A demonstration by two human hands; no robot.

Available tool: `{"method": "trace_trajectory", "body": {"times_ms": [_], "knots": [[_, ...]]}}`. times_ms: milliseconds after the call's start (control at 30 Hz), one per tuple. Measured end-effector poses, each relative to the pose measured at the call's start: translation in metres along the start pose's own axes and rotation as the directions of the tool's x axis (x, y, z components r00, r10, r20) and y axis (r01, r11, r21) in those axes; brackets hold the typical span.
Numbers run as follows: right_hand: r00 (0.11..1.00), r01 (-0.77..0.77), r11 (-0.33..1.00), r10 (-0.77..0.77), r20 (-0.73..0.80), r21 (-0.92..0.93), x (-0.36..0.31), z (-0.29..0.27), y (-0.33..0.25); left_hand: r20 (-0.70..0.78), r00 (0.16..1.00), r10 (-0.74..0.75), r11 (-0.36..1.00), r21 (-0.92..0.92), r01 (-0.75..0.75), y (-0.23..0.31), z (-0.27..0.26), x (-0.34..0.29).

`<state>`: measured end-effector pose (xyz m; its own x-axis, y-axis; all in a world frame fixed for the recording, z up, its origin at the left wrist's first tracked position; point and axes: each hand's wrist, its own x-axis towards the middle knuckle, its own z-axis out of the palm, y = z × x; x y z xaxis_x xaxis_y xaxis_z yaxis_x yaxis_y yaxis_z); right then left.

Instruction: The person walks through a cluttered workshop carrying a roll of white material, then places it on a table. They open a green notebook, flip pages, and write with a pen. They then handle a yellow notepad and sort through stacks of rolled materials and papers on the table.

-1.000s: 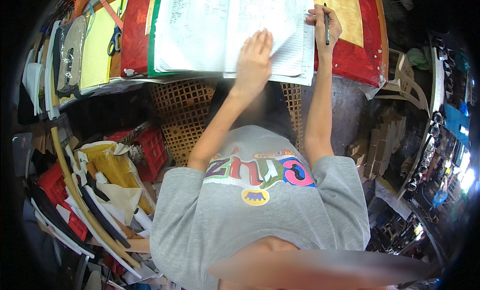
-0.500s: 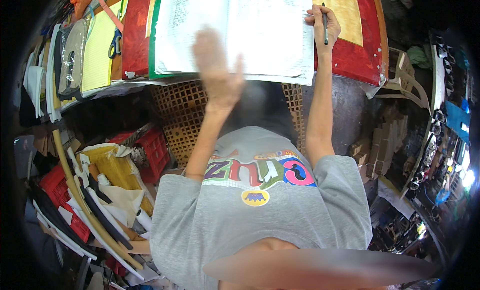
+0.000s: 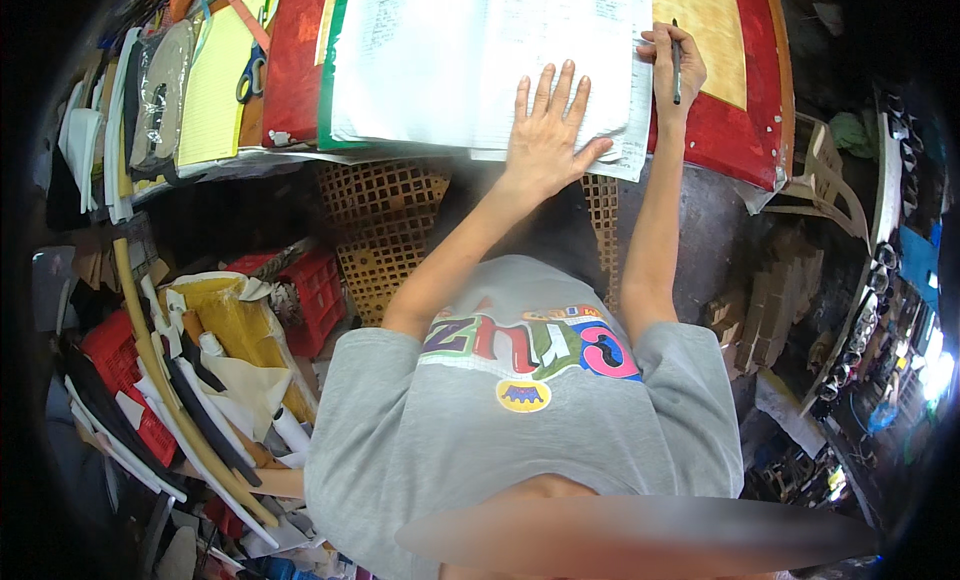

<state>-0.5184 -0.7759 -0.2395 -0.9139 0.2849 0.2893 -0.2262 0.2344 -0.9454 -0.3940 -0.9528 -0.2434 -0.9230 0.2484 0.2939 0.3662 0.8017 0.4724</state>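
Note:
An open notebook (image 3: 415,70) with handwriting on its pages lies on the red and yellow tabletop (image 3: 722,120). My left hand (image 3: 545,130) rests flat on the lower part of the right-hand page, its fingers spread and thumb out to the right. Beside the notebook's right edge, my right hand (image 3: 676,72) holds a dark pen (image 3: 677,75), which stands nearly upright in the picture between the fingers. The right fingertips touch or hover by the page edge; I cannot tell which. A green cover or sheet (image 3: 328,110) shows along the notebook's left side.
Dark-handled scissors (image 3: 252,75) and a yellow lined pad (image 3: 215,105) lie at the table's left. A plastic chair (image 3: 825,175) stands off the right corner. Red crates (image 3: 310,295) and long strips of material (image 3: 190,420) crowd the lower left.
My left hand has moved right, from a blur over the left page to lying flat on the right page. The whole view has shifted slightly; my right hand still holds the pen.

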Motion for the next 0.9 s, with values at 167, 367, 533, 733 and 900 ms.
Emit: {"method": "trace_trajectory", "body": {"times_ms": [167, 367, 533, 733, 900], "knots": [[1.0, -0.027, 1.0, 0.027, 0.006, 0.008, -0.001, -0.002, -0.001, -0.024, 1.0, 0.018, 1.0, 0.011, -0.018, 0.001, -0.001, 0.001], [1.0, -0.016, 0.998, 0.016, 0.005, -0.054, -0.002, -0.004, -0.003, -0.071, 0.997, 0.027, 1.0, -0.015, -0.028, 0.003, -0.003, -0.002], [0.999, -0.042, 0.999, 0.042, 0.009, -0.018, -0.005, -0.006, -0.006, -0.065, 0.998, 0.023, 0.999, -0.022, -0.025, 0.005, -0.004, -0.005], [0.999, -0.042, 0.999, 0.042, 0.004, -0.027, -0.007, -0.005, -0.01, -0.067, 0.998, 0.016, 1.0, 0.009, -0.015, 0.006, -0.002, -0.007], [0.999, -0.052, 0.998, 0.052, -0.001, -0.042, -0.007, -0.005, -0.012, -0.097, 0.995, 0.03, 1.0, 0.009, -0.029, 0.006, 0.0, -0.006]]}}
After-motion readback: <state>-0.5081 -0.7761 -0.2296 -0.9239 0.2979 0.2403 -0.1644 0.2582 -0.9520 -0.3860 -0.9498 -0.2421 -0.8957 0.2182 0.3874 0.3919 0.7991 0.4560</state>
